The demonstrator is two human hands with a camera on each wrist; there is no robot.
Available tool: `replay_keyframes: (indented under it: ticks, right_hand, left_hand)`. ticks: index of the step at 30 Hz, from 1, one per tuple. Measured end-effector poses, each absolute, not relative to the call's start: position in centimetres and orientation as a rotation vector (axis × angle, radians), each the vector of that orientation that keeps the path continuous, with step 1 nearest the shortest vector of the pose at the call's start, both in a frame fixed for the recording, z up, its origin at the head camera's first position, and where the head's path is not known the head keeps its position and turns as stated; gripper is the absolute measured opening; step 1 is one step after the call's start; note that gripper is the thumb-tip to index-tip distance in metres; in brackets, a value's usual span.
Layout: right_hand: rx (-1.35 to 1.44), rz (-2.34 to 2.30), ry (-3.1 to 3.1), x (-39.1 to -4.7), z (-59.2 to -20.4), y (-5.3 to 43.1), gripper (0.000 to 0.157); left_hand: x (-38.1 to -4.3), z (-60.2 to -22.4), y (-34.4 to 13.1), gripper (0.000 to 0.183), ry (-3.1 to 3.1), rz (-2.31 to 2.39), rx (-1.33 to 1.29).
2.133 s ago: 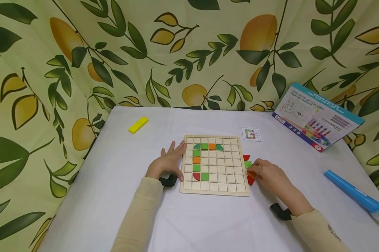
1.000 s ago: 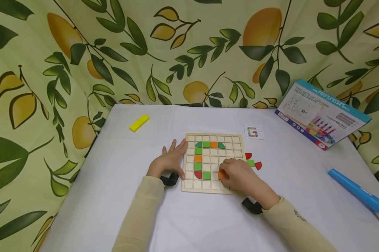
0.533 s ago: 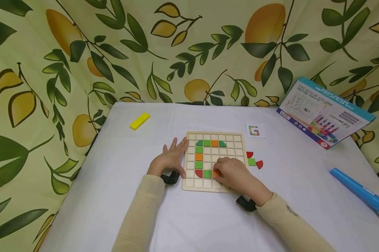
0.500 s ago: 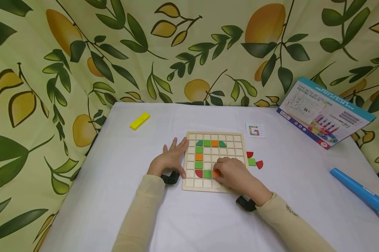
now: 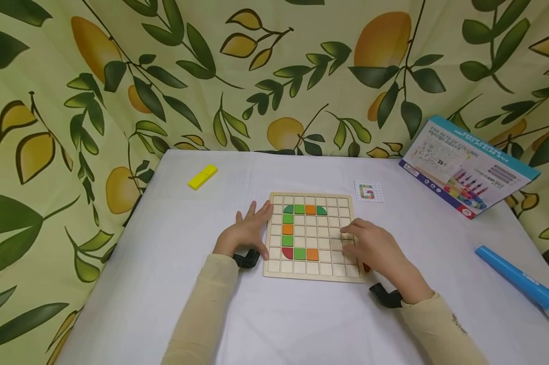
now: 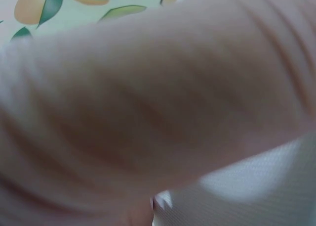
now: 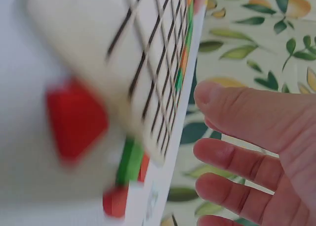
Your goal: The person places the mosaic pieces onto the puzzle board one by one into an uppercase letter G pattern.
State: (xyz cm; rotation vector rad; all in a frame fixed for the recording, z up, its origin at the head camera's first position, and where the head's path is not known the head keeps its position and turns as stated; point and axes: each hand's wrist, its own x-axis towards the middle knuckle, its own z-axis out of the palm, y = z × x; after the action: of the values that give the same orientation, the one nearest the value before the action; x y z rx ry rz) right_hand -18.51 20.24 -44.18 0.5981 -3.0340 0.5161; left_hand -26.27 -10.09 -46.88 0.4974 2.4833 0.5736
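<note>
A wooden grid board (image 5: pixel 331 243) lies on the table with green, orange and red tiles set in a C-like outline. At the end of its lower row sits an orange square tile (image 5: pixel 312 254), beside a green square tile (image 5: pixel 299 254). My left hand (image 5: pixel 244 233) rests against the board's left edge, fingers spread. Over the right edge hovers my right hand (image 5: pixel 375 248), fingers parted and holding nothing. Loose pieces beside the board are mostly hidden by it in the head view. The right wrist view shows a red piece (image 7: pixel 76 119) and a green tile (image 7: pixel 129 159) there.
Behind the board's right corner lies a small pattern card (image 5: pixel 368 191). A printed box (image 5: pixel 468 165) leans at the back right, with a blue tube (image 5: pixel 516 279) in front of it. A yellow block (image 5: pixel 203 177) lies at the back left.
My right hand has carried an orange tile from the right side onto the board's lower row, let go of it, and moved back right. My left hand stays at the board's edge.
</note>
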Motion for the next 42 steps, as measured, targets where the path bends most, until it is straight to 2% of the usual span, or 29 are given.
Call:
replay_keyframes:
  ticks: [5, 16, 42]
  right_hand:
    - [0.469, 0.442, -3.102, -18.5, -43.4, 23.3, 0.036]
    - [0.479, 0.351, -3.170, -19.1, -44.8, 25.7, 0.029]
    - [0.355, 0.401, -3.158, -18.6, -45.5, 25.2, 0.030]
  left_hand:
    - [-26.3, -46.7, -10.2, 0.136, 2.482, 0.576, 0.517]
    - [-26.3, -46.8, -10.2, 0.136, 2.483, 0.581, 0.519]
    - [-26.3, -47.1, -10.3, 0.137, 2.486, 0.588, 0.510]
